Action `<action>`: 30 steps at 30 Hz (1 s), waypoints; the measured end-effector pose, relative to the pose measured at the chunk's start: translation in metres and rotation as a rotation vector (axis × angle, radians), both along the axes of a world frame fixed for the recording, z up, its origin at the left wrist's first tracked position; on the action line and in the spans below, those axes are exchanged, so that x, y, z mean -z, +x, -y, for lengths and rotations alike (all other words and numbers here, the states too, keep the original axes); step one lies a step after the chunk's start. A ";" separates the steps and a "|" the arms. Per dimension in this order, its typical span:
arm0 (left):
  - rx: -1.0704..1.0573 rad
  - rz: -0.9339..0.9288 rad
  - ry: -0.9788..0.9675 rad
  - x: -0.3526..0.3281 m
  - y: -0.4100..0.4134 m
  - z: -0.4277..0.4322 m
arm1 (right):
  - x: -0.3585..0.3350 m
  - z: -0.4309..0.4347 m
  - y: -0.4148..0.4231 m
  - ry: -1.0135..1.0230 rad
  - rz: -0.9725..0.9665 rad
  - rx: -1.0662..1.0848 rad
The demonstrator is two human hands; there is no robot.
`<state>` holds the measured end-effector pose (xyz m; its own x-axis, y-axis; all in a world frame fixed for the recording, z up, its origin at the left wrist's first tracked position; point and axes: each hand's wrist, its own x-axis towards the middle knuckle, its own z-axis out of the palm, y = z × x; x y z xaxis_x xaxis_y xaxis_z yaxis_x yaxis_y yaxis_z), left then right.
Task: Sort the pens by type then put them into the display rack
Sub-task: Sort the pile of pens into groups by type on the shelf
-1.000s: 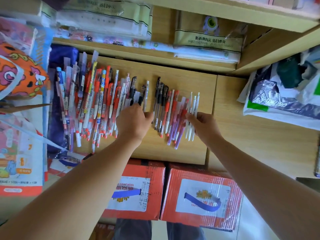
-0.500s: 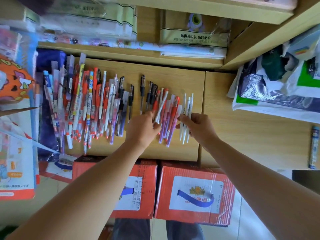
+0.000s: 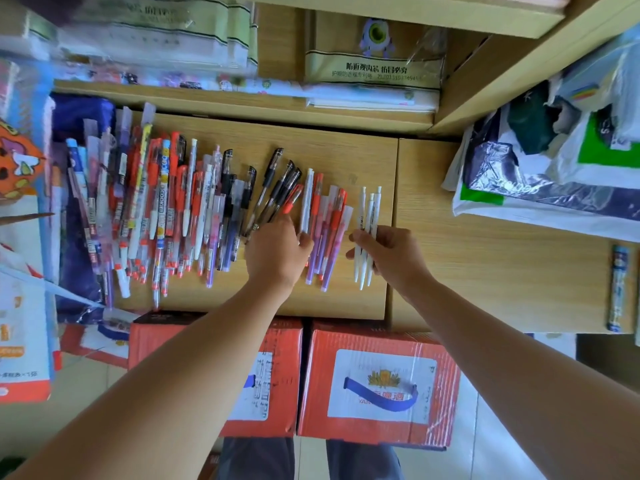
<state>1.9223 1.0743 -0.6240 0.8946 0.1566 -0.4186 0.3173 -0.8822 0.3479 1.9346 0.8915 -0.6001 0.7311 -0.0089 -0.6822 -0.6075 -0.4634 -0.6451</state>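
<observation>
Head cam: white pens [image 3: 367,209] between R-hand [image 3: 391,252] thumb & curled fingers; L-hand [image 3: 273,251] grip unclear.

Light-wood surface [image 3: 346,150] in two panels, butted side by side along a seam. On the left panel, from the left: a dark blue bag [image 3: 81,116] under the outermost pens, a dense overlapping spread of mixed pens [image 3: 156,209], a fan of black pens [image 3: 273,188], then red and purple pens [image 3: 327,233]. Close to the seam, three white pens [image 3: 367,209]. On the right panel [image 3: 485,271], crumpled plastic bags [image 3: 554,174] at the back, one wrapped tube [image 3: 618,289] by the right edge.
</observation>
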 end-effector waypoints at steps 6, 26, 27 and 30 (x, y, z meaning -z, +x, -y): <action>0.072 -0.021 0.141 -0.002 -0.002 -0.002 | 0.000 0.009 -0.006 0.008 -0.029 0.063; 0.145 -0.012 -0.121 -0.042 -0.014 0.075 | -0.024 0.083 -0.028 0.071 0.004 0.079; 0.167 -0.020 -0.116 -0.043 -0.016 0.088 | -0.026 0.092 -0.031 0.065 0.012 0.075; 0.181 -0.103 -0.145 -0.044 -0.024 0.123 | -0.029 0.121 -0.041 0.000 0.019 0.063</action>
